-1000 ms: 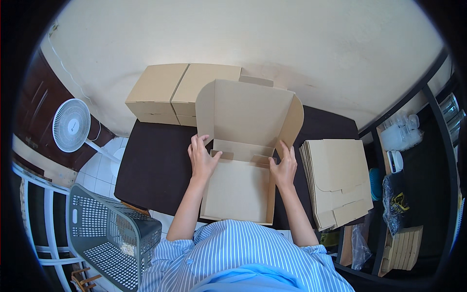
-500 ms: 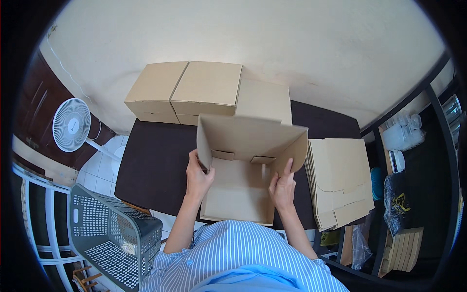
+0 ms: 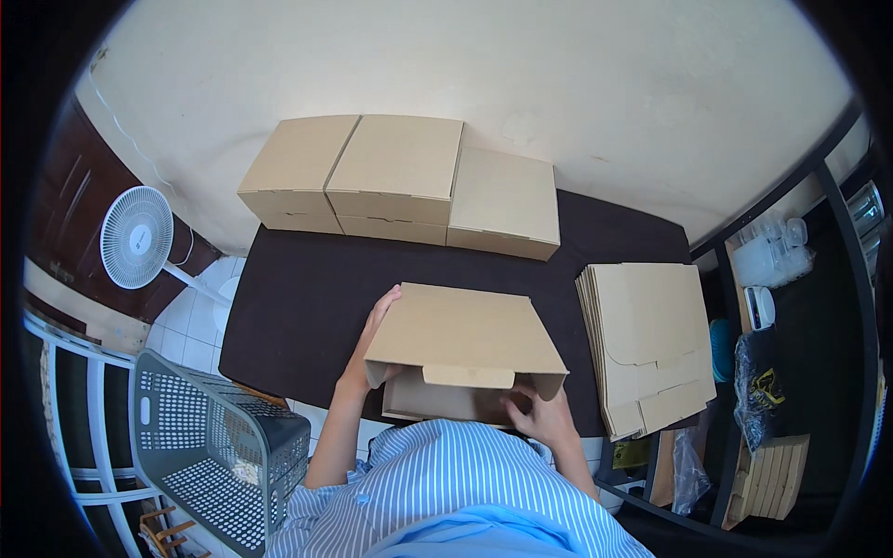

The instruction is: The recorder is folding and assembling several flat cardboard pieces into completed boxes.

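Observation:
A brown cardboard box [image 3: 460, 325] stands at the near edge of the dark table, its lid folded forward and partly lowered. The lid's front tuck flap hangs over the opening, and a gap shows the box's inside below it. My left hand [image 3: 361, 349] holds the box's left side, fingers reaching to the back left corner; its thumb is mostly hidden under the lid. At the front right corner, my right hand [image 3: 547, 420] has its fingers bent around the lid's side flap. Some of those fingertips are covered by the cardboard.
Closed cardboard boxes [image 3: 395, 158] line the wall at the table's back. Flattened cardboard boxes [image 3: 656, 316] lie stacked at right. A grey plastic basket [image 3: 209, 446] and a white fan [image 3: 139, 239] stand at left. A dark shelf rack [image 3: 842, 214] holds plastic-wrapped goods at right.
The lid has swung from upright forward and down over the box. My left hand has shifted up along the side, and my right hand has moved down toward the front corner.

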`<action>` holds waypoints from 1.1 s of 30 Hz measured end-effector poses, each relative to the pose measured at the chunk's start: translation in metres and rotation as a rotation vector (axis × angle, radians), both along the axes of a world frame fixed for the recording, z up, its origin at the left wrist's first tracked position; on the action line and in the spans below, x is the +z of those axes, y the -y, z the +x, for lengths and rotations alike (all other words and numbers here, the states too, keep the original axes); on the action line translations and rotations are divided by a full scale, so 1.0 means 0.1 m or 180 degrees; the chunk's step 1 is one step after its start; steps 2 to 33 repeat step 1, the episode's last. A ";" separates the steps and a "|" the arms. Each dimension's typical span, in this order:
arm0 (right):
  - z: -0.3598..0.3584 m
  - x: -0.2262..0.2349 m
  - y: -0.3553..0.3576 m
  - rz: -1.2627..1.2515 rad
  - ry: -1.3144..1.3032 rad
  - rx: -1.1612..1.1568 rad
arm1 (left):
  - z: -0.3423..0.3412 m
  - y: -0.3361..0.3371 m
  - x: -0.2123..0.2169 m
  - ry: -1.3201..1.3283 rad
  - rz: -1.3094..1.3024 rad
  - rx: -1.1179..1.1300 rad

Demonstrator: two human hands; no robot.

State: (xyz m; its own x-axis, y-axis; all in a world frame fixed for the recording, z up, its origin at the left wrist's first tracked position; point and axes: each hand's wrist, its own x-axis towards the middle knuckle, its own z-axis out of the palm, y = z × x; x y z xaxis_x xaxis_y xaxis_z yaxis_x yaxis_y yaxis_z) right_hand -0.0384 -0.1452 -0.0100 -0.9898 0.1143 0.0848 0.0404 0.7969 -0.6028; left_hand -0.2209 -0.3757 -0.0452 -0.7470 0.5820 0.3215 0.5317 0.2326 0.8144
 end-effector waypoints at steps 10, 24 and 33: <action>0.05 0.03 -0.08 0.0008 0.0046 0.0241 | -0.03 0.06 -0.01 0.0102 -0.0195 -0.0185; 0.05 0.03 -0.08 0.0008 0.0046 0.0241 | -0.03 0.06 -0.01 0.0102 -0.0195 -0.0185; 0.05 0.03 -0.08 0.0008 0.0046 0.0241 | -0.03 0.06 -0.01 0.0102 -0.0195 -0.0185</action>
